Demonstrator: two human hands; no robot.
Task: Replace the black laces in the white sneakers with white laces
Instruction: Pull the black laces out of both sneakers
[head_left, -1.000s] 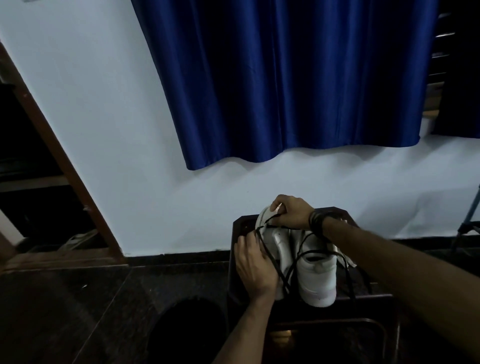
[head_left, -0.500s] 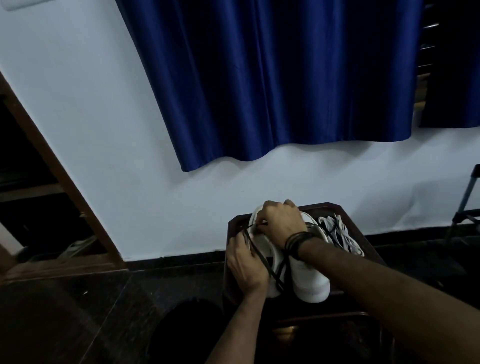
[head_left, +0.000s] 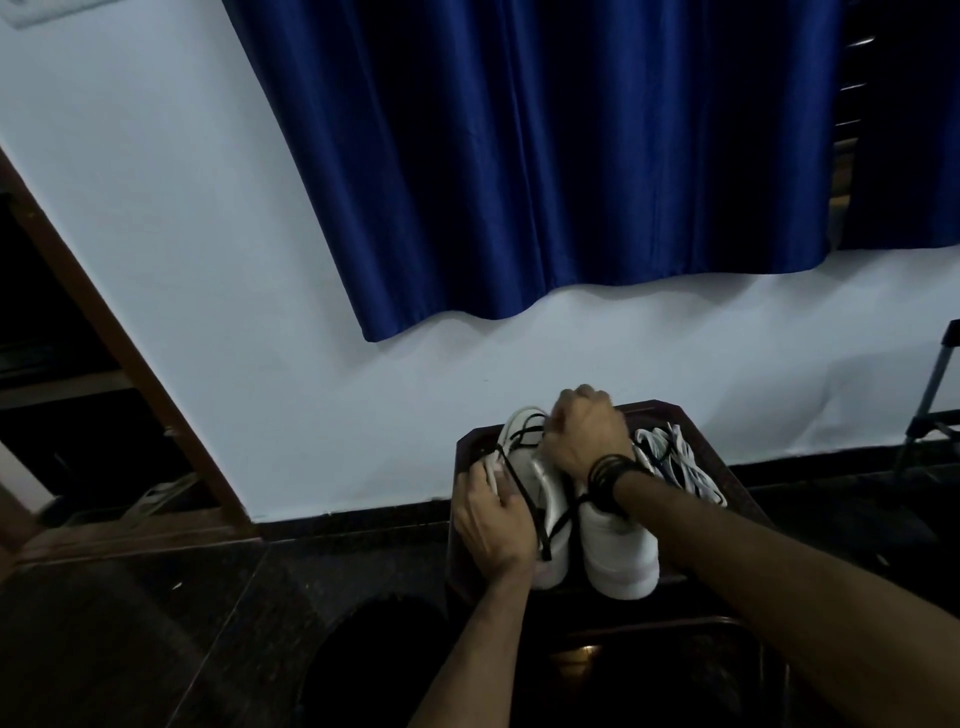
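Two white sneakers side by side on a small dark table (head_left: 737, 467) against the wall (head_left: 208, 260), toes toward the camera.

Left sneaker (head_left: 545, 499): still has the black lace (head_left: 524, 491), loosened. Loops of it stick out near the heel end, one strand runs diagonally down the upper toward the toe. Left hand (head_left: 493, 525) is flat against the outer side of this shoe, fingers fairly straight, pressing on the shoe's edge, not curled round anything I can see.

Right sneaker (head_left: 618, 545): toe and forefoot visible, the rest hidden behind the right wrist. Can't tell its lacing state.

Right hand (head_left: 587, 436) is over the far end of the shoes, knuckles up, fingers curled down. Looks like it's gripping the lace at the top of the left sneaker, but the fingertips are hidden so the exact contact isn't visible. Black bands (head_left: 615, 478) on that wrist.

White laces (head_left: 675, 462): loose pile on the table, right of the sneakers, just beside the right wrist, toward the table's far right corner.

Background: blue curtain (head_left: 545, 156) on the wall above, dark floor (head_left: 130, 623), wooden frame (head_left: 104, 322) at left, part of a metal stand (head_left: 930, 405) at far right edge. Lighting is dim, fine detail on the eyelets unreadable.
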